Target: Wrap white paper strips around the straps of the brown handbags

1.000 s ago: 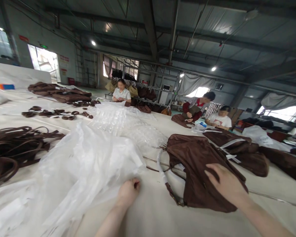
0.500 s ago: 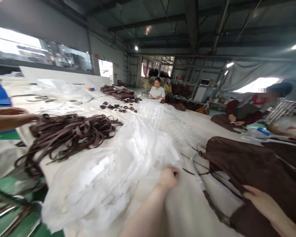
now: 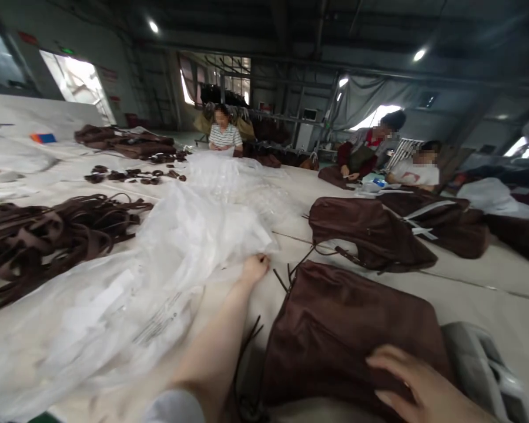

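My left hand (image 3: 255,268) is curled closed on the pale tabletop, beside the edge of crumpled clear plastic bags (image 3: 194,235). Whatever its fingers hold, if anything, is hidden. Directly in front of me lies a dark brown handbag (image 3: 335,329), flat on the table, with thin dark cords at its left side. Over the bag's lower right part is my right hand (image 3: 399,376), thumb and fingers apart. Its fingertips touch or hover just above the brown material; I cannot tell which. A second brown handbag (image 3: 365,232) lies just beyond, its strap curved toward me.
Dark brown straps (image 3: 57,235) lie heaped at the left, with small brown loops (image 3: 136,175) behind them. More brown bags (image 3: 441,220) lie at the right, near a grey object (image 3: 480,364). Several people (image 3: 224,132) sit or stand at the table's far side.
The view has swung right. A brown handbag now lies before me, and my right hand, earlier gripping brown material, is spread over it. My left hand stays closed beside the plastic.
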Action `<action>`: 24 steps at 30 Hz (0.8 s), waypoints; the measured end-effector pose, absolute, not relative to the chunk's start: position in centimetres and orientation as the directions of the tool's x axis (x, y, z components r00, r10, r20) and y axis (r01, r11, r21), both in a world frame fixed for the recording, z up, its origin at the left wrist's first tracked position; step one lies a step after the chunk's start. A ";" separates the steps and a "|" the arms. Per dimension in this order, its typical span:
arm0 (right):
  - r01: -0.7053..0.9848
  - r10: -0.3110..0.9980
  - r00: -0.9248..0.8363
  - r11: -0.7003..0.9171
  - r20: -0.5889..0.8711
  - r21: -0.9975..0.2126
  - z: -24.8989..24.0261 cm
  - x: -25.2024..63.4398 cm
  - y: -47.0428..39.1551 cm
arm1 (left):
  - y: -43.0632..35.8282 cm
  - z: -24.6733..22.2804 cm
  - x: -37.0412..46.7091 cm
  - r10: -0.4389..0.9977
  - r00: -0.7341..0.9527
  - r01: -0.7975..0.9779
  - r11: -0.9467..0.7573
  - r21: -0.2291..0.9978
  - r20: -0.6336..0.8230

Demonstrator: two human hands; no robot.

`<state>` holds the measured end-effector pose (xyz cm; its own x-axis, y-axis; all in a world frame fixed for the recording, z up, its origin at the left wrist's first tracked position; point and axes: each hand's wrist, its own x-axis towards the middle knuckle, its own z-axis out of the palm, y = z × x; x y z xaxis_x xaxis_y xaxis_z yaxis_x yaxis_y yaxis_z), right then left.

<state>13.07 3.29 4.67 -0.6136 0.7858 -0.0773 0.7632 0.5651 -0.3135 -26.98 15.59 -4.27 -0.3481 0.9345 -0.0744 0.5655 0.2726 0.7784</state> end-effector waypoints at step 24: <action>0.558 0.506 -0.590 0.819 0.629 -0.135 -6.8 6.5 11.5 | -9.1 2.6 -26.2 0.804 -0.238 0.908 -0.015 0.418 0.545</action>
<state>6.46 11.50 -6.78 -0.5899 0.5060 0.6293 0.5578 0.8188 -0.1355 -26.24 -9.06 2.56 -0.2380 0.8038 0.5453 0.9084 -0.0145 0.4179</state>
